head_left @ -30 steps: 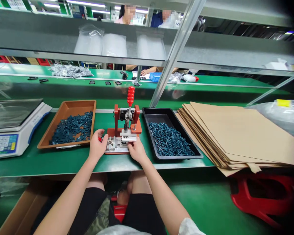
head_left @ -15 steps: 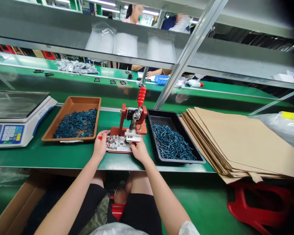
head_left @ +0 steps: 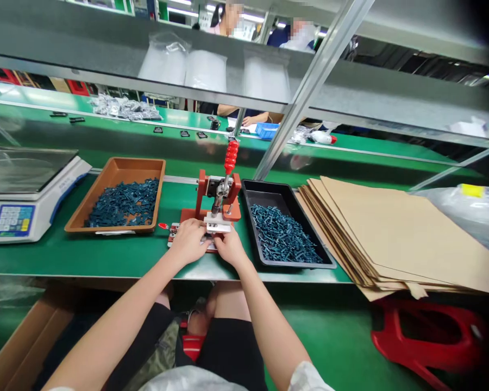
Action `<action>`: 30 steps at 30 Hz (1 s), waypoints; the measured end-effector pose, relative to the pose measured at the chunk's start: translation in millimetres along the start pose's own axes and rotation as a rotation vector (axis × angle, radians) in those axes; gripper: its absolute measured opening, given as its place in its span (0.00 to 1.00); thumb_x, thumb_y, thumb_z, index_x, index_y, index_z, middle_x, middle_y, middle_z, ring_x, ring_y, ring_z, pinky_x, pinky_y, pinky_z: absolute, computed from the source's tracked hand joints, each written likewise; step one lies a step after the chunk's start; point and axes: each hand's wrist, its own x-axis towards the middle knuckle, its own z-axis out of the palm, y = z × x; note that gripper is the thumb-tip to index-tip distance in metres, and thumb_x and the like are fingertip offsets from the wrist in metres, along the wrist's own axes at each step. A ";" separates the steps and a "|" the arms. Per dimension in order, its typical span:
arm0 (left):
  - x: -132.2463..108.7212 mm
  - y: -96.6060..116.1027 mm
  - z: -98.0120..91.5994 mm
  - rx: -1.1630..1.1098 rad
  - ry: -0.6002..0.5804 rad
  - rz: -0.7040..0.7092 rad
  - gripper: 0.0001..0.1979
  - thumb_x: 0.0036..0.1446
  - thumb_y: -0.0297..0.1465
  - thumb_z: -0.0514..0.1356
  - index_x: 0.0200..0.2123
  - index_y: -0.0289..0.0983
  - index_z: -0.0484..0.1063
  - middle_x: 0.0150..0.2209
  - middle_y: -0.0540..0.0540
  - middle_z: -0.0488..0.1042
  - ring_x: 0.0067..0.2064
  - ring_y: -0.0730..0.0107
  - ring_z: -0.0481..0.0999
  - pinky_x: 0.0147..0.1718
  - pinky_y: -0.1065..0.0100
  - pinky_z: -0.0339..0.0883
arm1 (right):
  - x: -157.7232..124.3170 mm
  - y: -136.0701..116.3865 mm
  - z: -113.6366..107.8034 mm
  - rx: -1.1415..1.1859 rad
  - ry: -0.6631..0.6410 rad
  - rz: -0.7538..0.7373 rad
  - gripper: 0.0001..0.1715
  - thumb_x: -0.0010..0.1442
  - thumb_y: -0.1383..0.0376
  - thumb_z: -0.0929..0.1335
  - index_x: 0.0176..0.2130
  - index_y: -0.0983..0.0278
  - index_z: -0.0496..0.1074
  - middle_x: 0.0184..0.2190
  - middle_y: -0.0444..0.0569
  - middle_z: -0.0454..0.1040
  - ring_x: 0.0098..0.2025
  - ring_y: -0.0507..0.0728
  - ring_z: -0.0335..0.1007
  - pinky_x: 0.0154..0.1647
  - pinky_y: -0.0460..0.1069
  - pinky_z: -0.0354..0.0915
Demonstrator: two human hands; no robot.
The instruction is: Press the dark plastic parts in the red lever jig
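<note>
Slid inward from the press's left end, the left hand [head_left: 187, 243] now sits over the base of a red toggle press [head_left: 217, 209], almost against the right hand [head_left: 230, 248]. Both cup a steel jig [head_left: 173, 232] with fingers curled down; whether they pinch anything cannot be told. The press stands near the front edge of the green bench [head_left: 32, 260], between a brown tray [head_left: 134, 162] and a black tray [head_left: 269, 187] of dark teal plastic parts [head_left: 283, 241]. Lettering on the scale [head_left: 14, 220] is too small to read.
</note>
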 end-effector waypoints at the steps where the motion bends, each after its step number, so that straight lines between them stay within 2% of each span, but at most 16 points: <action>1: 2.2 -1.5 2.5 0.013 0.004 0.013 0.11 0.56 0.33 0.64 0.42 0.37 0.79 0.47 0.39 0.78 0.53 0.50 0.73 0.57 0.48 0.66 | 0.2 -0.1 -1.0 0.000 -0.002 -0.013 0.18 0.61 0.71 0.65 0.49 0.61 0.78 0.50 0.53 0.78 0.53 0.64 0.71 0.57 0.60 0.67; 6: -1.7 -1.6 11.7 -0.001 0.076 0.024 0.10 0.56 0.33 0.64 0.41 0.39 0.79 0.48 0.41 0.79 0.55 0.50 0.72 0.59 0.48 0.64 | 2.3 -2.0 -7.2 0.015 -0.020 -0.075 0.19 0.60 0.72 0.65 0.48 0.60 0.78 0.50 0.52 0.78 0.53 0.63 0.72 0.57 0.60 0.68; 9: -10.6 0.0 8.4 -0.005 0.090 0.050 0.11 0.57 0.33 0.63 0.43 0.39 0.79 0.51 0.39 0.78 0.57 0.49 0.72 0.62 0.46 0.62 | 2.0 -2.0 -7.9 0.002 -0.005 -0.077 0.19 0.59 0.72 0.66 0.48 0.60 0.77 0.51 0.53 0.77 0.54 0.64 0.71 0.58 0.60 0.68; 10: -15.5 -0.8 5.1 0.003 0.133 0.053 0.12 0.58 0.32 0.62 0.45 0.39 0.79 0.53 0.39 0.76 0.58 0.49 0.71 0.63 0.44 0.60 | 1.6 -1.8 -7.6 -0.002 0.001 -0.078 0.19 0.59 0.72 0.66 0.49 0.61 0.77 0.51 0.53 0.77 0.55 0.64 0.71 0.58 0.60 0.68; 12: -26.4 -6.6 -4.8 0.024 0.305 0.016 0.13 0.59 0.32 0.61 0.47 0.40 0.77 0.56 0.38 0.74 0.61 0.49 0.69 0.65 0.42 0.56 | 1.0 -1.6 -6.7 -0.003 0.006 -0.084 0.19 0.59 0.71 0.66 0.50 0.61 0.76 0.51 0.54 0.76 0.55 0.64 0.71 0.58 0.60 0.68; 14: -33.1 -18.8 -18.0 0.002 0.507 -0.091 0.14 0.59 0.33 0.62 0.48 0.39 0.76 0.57 0.38 0.73 0.62 0.48 0.68 0.65 0.42 0.55 | 1.0 -2.0 -6.1 0.000 0.003 -0.087 0.19 0.60 0.70 0.67 0.50 0.62 0.76 0.50 0.55 0.77 0.54 0.64 0.71 0.58 0.59 0.68; 16: -29.7 -35.2 -30.4 -0.140 0.605 -0.230 0.17 0.58 0.35 0.63 0.50 0.38 0.74 0.56 0.36 0.73 0.61 0.49 0.70 0.64 0.44 0.59 | 1.5 -2.8 -6.3 -0.003 0.002 -0.085 0.18 0.60 0.70 0.67 0.49 0.62 0.76 0.49 0.55 0.76 0.54 0.63 0.71 0.58 0.59 0.67; 19: -8.7 -54.6 -37.4 -0.590 0.548 -0.454 0.20 0.58 0.40 0.62 0.51 0.37 0.71 0.54 0.35 0.75 0.56 0.53 0.76 0.59 0.49 0.67 | 2.5 -4.4 -7.5 -0.006 0.011 -0.069 0.18 0.59 0.71 0.66 0.49 0.62 0.76 0.49 0.55 0.75 0.54 0.63 0.70 0.58 0.59 0.67; 21: 6.1 -55.1 -33.0 -0.871 0.517 -0.548 0.21 0.61 0.46 0.58 0.51 0.38 0.69 0.53 0.35 0.77 0.54 0.54 0.79 0.57 0.48 0.69 | 2.8 -5.6 -8.2 0.005 0.013 -0.064 0.16 0.60 0.71 0.66 0.47 0.62 0.77 0.48 0.55 0.76 0.53 0.63 0.70 0.57 0.59 0.67; 22: 11.4 -50.8 -28.8 -0.951 0.518 -0.550 0.23 0.63 0.48 0.55 0.52 0.39 0.68 0.54 0.35 0.77 0.55 0.54 0.78 0.57 0.48 0.69 | 3.0 -6.0 -8.4 0.013 0.010 -0.068 0.15 0.60 0.71 0.66 0.46 0.63 0.77 0.47 0.55 0.76 0.52 0.63 0.70 0.57 0.59 0.68; 23: 14.7 -43.9 -23.8 -0.974 0.520 -0.520 0.24 0.65 0.50 0.52 0.55 0.40 0.67 0.56 0.36 0.75 0.57 0.54 0.77 0.58 0.48 0.68 | 3.1 -6.2 -8.6 0.021 0.006 -0.075 0.14 0.60 0.71 0.66 0.45 0.63 0.77 0.47 0.55 0.76 0.52 0.63 0.70 0.57 0.59 0.68; 25: 16.2 -26.5 -13.5 -0.867 0.486 -0.394 0.29 0.66 0.52 0.49 0.61 0.42 0.62 0.62 0.37 0.71 0.62 0.54 0.72 0.62 0.49 0.63 | 3.4 -5.5 -9.1 0.039 -0.001 -0.089 0.15 0.60 0.71 0.66 0.46 0.62 0.77 0.48 0.55 0.76 0.53 0.63 0.70 0.57 0.59 0.67; 27: 13.5 -11.2 -5.5 -0.659 0.396 -0.286 0.33 0.65 0.53 0.49 0.66 0.41 0.58 0.64 0.38 0.69 0.66 0.53 0.68 0.65 0.51 0.58 | 3.5 -3.2 -9.3 0.075 -0.004 -0.089 0.16 0.59 0.71 0.66 0.46 0.62 0.77 0.48 0.54 0.76 0.53 0.63 0.70 0.58 0.58 0.66; 30: 9.3 -4.8 0.1 -0.459 0.261 -0.242 0.36 0.65 0.54 0.48 0.69 0.40 0.55 0.64 0.37 0.69 0.66 0.49 0.67 0.65 0.49 0.57 | 3.7 1.9 -8.7 0.161 0.055 -0.009 0.16 0.59 0.70 0.66 0.46 0.62 0.76 0.48 0.53 0.76 0.50 0.61 0.72 0.55 0.56 0.68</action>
